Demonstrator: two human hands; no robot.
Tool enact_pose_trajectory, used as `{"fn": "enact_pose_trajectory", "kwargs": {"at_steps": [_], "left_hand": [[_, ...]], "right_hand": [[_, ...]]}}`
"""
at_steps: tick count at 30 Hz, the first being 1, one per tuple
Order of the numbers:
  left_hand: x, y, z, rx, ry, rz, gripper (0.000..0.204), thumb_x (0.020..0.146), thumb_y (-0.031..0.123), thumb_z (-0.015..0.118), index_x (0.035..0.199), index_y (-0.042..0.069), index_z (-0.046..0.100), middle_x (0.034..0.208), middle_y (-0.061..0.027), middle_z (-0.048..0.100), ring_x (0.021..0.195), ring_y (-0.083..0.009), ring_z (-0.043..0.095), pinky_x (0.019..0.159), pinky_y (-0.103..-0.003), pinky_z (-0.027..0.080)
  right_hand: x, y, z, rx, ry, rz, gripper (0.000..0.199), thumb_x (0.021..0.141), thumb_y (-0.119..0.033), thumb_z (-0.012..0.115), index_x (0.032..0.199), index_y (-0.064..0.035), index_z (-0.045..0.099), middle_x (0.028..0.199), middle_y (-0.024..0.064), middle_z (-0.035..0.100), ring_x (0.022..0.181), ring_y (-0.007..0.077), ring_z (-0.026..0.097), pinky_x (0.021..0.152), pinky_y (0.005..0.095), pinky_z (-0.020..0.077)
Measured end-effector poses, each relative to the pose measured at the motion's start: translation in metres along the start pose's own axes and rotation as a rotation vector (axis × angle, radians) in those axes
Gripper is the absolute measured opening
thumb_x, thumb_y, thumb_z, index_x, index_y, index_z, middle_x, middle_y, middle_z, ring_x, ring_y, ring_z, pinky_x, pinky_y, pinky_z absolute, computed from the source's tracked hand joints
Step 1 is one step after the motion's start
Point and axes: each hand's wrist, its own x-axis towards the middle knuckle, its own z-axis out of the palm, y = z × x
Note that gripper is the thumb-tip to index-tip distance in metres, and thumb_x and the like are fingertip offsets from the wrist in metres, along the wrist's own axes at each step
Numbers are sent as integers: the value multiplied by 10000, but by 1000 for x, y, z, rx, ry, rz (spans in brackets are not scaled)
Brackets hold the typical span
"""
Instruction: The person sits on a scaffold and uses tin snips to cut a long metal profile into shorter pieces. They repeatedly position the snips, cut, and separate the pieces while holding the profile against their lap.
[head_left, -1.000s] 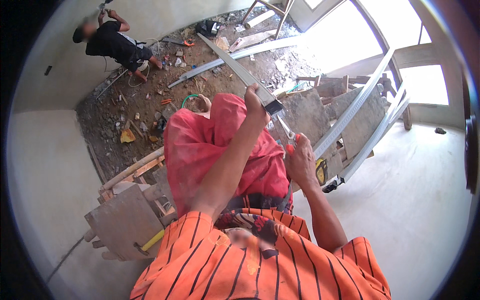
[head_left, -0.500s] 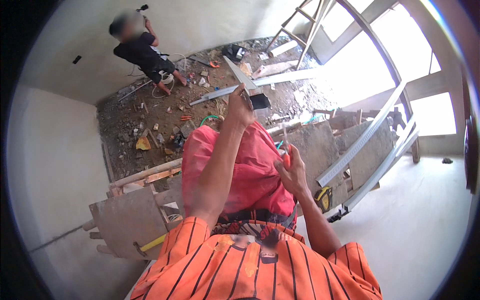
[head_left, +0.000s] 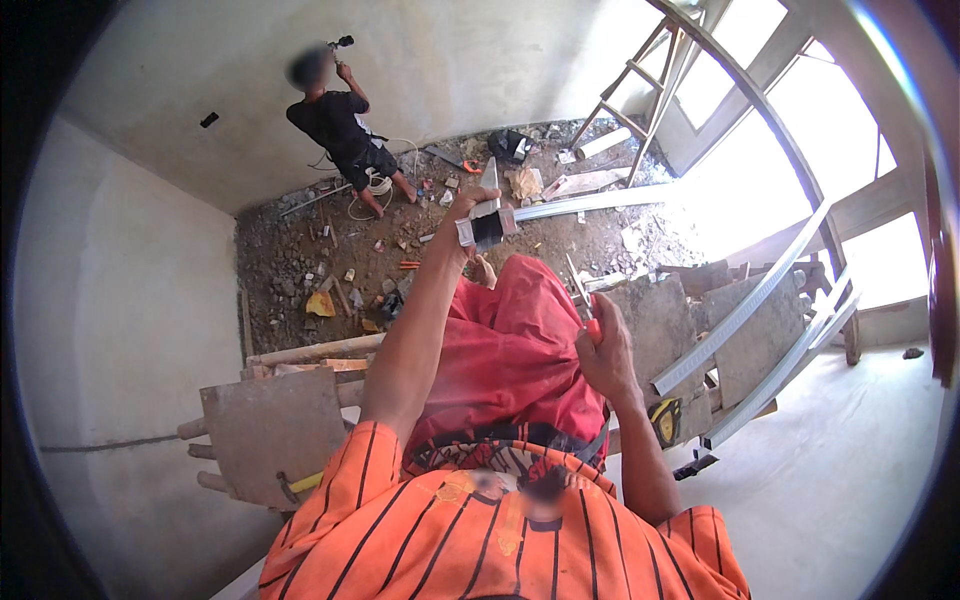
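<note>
My left hand (head_left: 470,220), out ahead past my knees, is closed on a pale metal profile (head_left: 491,206). A dark, squarish area shows at its near end, and a pointed light piece sticks up beyond my fingers. From there a long metal strip (head_left: 600,202) runs to the right; I cannot tell whether it is joined to the held piece. My right hand (head_left: 610,352), beside my right knee, grips snips with red-orange handles (head_left: 594,328). Their thin metal blades (head_left: 577,277) point up and forward, apart from the profile. Red trousers (head_left: 525,340) cover my legs between both arms.
Boards of a scaffold (head_left: 270,432) lie around me, with a yellow-handled hammer (head_left: 305,484) at left. Right are a tape measure (head_left: 665,422) and long metal profiles (head_left: 745,300). Rubble floor (head_left: 300,270) lies below, with a person (head_left: 345,130) by the wall and a wooden ladder (head_left: 640,85).
My left hand has turned the metal profile, so its dark end now shows beside the fingers. The snips have shifted slightly in my right hand. The whole view has swung a little.
</note>
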Motion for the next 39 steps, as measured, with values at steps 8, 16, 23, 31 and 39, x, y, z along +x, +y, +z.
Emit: {"fn": "enact_pose_trajectory", "kwargs": {"at_steps": [8, 16, 23, 31, 39], "left_hand": [[-64, -24, 52, 161, 17, -64, 302, 738, 217, 647, 911, -15, 558, 695, -101, 617, 528, -190, 616, 451, -287, 543], [-38, -30, 74, 70, -79, -76, 142, 781, 172, 611, 821, 44, 562, 694, -62, 619, 518, -157, 614, 449, -280, 537], [-35, -21, 94, 30, -109, -81, 152, 788, 175, 621, 827, 40, 562, 710, -80, 623, 558, -188, 629, 485, -304, 550], [-18, -10, 105, 19, -151, -20, 135, 822, 165, 608, 842, 37, 571, 750, -84, 628, 625, -199, 643, 545, -332, 568], [13, -25, 115, 39, -253, -54, 204, 901, 197, 488, 974, 23, 567, 895, -117, 630, 802, -201, 647, 713, -370, 570]], "right_hand": [[19, 2, -12, -283, 278, -273, 473, 688, -32, 604, 1137, -22, 456, 1021, 139, 534, 965, 327, 506, 871, 434, 380], [56, 0, -31, -457, 328, -349, 517, 656, -26, 662, 1134, -80, 470, 1021, 57, 549, 978, 271, 509, 882, 406, 355], [96, 19, -17, -357, 405, -472, 501, 669, -30, 647, 1136, -79, 471, 985, 63, 554, 945, 268, 514, 864, 412, 349], [126, 8, -12, -295, 482, -520, 507, 666, -20, 641, 1142, -57, 471, 961, 97, 539, 921, 282, 520, 846, 409, 355], [121, 21, -32, -330, 495, -394, 522, 682, -53, 672, 1160, -87, 465, 996, 75, 540, 947, 282, 516, 848, 407, 365]]}}
